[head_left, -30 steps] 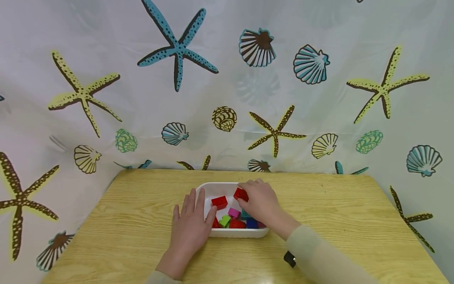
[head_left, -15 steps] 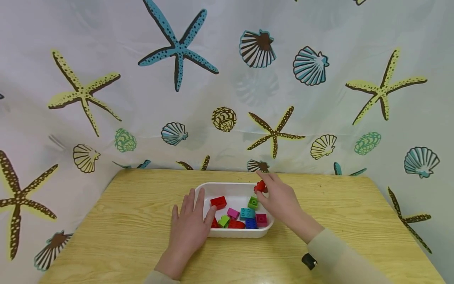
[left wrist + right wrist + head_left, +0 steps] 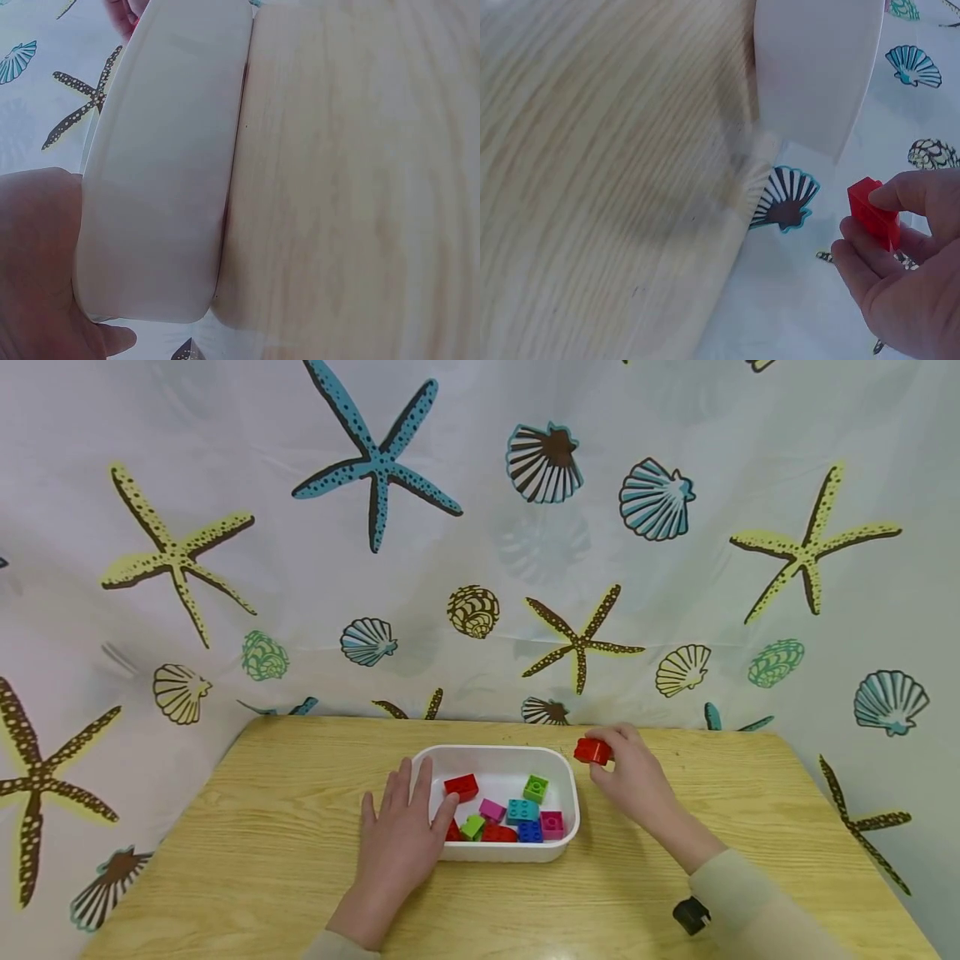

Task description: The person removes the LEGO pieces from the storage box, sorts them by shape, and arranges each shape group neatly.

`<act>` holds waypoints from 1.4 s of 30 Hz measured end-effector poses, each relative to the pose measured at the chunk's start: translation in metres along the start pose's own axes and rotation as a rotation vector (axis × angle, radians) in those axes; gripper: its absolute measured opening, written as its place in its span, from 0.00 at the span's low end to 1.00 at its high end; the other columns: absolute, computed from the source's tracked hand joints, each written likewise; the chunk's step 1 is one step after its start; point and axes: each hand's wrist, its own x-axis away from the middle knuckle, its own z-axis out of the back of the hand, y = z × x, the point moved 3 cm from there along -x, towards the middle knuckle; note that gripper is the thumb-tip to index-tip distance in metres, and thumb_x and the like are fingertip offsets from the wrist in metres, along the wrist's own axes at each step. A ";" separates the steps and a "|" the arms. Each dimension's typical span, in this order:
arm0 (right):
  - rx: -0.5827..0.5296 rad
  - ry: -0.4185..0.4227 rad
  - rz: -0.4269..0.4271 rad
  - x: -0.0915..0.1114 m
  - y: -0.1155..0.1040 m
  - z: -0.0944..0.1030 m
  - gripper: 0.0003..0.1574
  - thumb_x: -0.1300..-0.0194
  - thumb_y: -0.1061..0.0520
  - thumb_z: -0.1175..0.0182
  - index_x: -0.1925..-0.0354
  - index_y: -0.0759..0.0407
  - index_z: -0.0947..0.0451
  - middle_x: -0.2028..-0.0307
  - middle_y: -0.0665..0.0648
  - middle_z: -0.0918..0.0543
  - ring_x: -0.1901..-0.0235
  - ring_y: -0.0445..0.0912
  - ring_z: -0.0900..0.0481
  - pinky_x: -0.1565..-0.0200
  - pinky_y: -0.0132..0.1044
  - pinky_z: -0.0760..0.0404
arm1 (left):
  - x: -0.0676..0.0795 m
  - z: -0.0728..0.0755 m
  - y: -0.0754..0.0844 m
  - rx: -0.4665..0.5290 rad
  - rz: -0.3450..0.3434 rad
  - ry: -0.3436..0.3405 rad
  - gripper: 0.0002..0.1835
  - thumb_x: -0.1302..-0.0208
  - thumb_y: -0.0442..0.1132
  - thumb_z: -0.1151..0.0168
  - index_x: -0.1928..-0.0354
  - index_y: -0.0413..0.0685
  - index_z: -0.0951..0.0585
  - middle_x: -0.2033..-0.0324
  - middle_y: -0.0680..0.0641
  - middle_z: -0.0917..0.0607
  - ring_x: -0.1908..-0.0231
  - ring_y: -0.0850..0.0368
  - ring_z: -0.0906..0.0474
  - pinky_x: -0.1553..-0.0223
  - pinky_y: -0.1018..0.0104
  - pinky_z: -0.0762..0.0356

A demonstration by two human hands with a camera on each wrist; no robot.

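My right hand [image 3: 633,772] pinches a red toy brick [image 3: 591,751] between thumb and fingers, beyond the right end of a white plastic bin [image 3: 572,802]. The right wrist view shows the brick [image 3: 874,214] with the thumb on one face and fingers behind. Fingers spread and fairly straight, my left hand [image 3: 403,835] rests on the bin's left end, thumb reaching over the rim. Inside the bin lie a red brick [image 3: 461,787], a lime green brick [image 3: 536,788], a teal brick [image 3: 522,811], a blue brick [image 3: 530,832], a magenta brick [image 3: 552,825] and several others.
The bin stands on a wooden table [image 3: 300,827]. Behind and beside the table hangs a white curtain [image 3: 465,543] printed with starfish and shells. A small black object [image 3: 691,915] shows beside the right sleeve [image 3: 750,893].
My right hand has carried the red brick from above the bin rightward past its right rim. The lime green and magenta bricks have come into full view. My left hand has stayed put.
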 end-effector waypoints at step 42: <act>-0.038 -0.276 -0.113 0.000 0.073 -0.010 0.23 0.29 0.66 0.28 0.38 0.67 0.15 0.39 0.67 0.14 0.39 0.63 0.19 0.32 0.63 0.23 | 0.001 0.004 -0.004 0.105 -0.016 -0.007 0.44 0.15 0.56 0.43 0.13 0.35 0.44 0.14 0.32 0.47 0.16 0.31 0.49 0.19 0.27 0.61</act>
